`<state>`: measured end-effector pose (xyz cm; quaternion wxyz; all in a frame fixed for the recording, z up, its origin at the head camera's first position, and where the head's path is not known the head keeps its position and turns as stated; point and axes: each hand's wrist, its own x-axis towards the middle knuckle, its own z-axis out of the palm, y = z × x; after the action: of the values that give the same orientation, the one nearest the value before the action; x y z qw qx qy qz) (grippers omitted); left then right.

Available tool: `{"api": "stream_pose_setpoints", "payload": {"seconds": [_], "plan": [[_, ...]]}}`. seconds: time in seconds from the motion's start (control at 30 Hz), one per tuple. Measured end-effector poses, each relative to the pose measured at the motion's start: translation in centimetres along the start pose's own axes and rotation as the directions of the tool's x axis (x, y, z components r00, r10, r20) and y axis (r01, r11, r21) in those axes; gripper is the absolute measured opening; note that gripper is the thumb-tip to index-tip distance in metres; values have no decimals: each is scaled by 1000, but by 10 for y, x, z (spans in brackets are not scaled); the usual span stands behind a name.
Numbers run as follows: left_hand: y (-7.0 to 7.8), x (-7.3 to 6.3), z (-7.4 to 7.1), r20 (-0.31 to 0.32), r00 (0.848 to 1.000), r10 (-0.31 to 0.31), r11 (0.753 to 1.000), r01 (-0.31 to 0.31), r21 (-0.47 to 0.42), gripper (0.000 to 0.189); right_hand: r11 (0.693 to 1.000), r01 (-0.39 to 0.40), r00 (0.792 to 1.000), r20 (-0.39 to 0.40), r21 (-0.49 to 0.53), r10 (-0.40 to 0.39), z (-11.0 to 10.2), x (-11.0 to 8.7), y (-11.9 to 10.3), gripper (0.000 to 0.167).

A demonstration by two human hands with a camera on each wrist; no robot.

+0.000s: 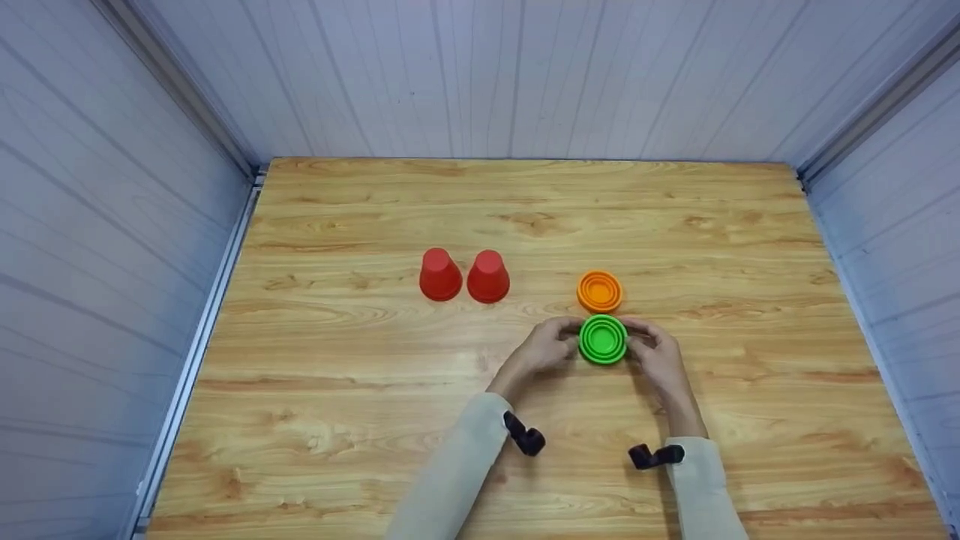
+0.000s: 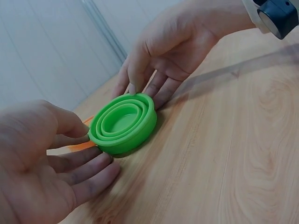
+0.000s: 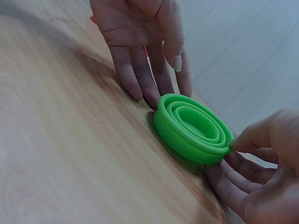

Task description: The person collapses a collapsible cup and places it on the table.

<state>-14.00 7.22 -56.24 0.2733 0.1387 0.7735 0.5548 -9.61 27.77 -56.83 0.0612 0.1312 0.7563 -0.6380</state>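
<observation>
- The right hand (image 1: 660,356) pinches the right side of the green ringed cup (image 1: 603,339), thumb on the rim and fingers low against its wall, presumably because the lip gives purchase.
- The left hand (image 1: 546,349) touches the opposite side with fingers extended, its thumb seemingly clear of the rim, so it appears to steady rather than clasp.
- The green ringed cup is between both hands, right of the table's middle, rings facing up; whether its base rests fully on the table (image 1: 337,420) I cannot tell.
- Just on its far side lies the orange ringed cup (image 1: 600,291), also rings up, low and probably stable; contact between them is unclear.
- Farther left, the left red cup (image 1: 440,276) and right red cup (image 1: 488,277) stand side by side, wide ends down, likely for steadiness.
</observation>
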Motion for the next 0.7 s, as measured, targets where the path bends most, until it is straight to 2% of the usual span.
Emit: {"api": "stream_pose_setpoints", "payload": {"seconds": [0.23, 0.43, 0.7], "plan": [[1, 0, -2, 68, 996, 54, 996, -58, 69, 42, 1000, 5, 999, -32, -30, -6, -1, 0, -1, 34], [2, -4, -2, 79, 996, 28, 992, -37, 121, 43, 996, 13, 999, -48, -91, -18, -2, 0, -1, 34], [2, -6, -5, 107, 994, -5, 994, -7, 109, 43, 994, 4, 998, -67, -112, -12, -3, 0, 1, 34]]}}
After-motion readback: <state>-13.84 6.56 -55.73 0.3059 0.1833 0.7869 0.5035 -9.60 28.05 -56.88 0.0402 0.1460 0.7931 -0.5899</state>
